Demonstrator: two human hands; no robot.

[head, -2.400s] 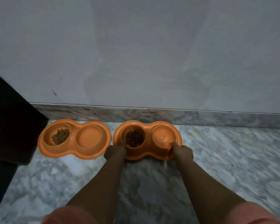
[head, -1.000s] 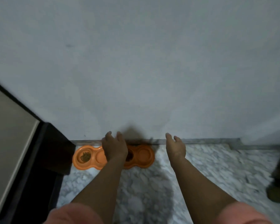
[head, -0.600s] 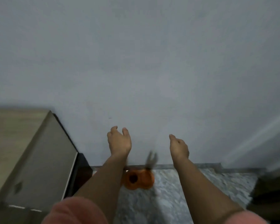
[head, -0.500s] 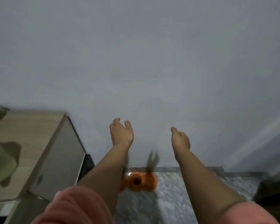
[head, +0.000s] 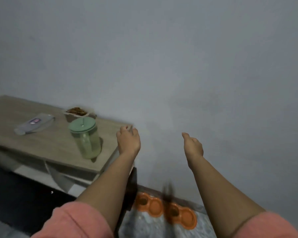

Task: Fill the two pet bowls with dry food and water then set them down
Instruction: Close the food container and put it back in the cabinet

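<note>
Floor [head: 144,225]: bowls [head: 163,207] far below fingers [head: 186,134].

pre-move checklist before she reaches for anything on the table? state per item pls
1. Both double bowls on the floor by the wall: left bowl and right bowl sit flat, side by side. ok
2. Dry food in each: a dark patch shows in one well of each bowl. ok
3. Water in the other wells: too small and dim to judge. cannot tell
4. Hands free: left hand and right hand are open with nothing in their grip. ok
5. Jar with the green lid stands upright on the table, lid on. ok
6. Kibble container by the wall is open-topped; the clear bottle lies on its side. not ok if tidying matters
</note>
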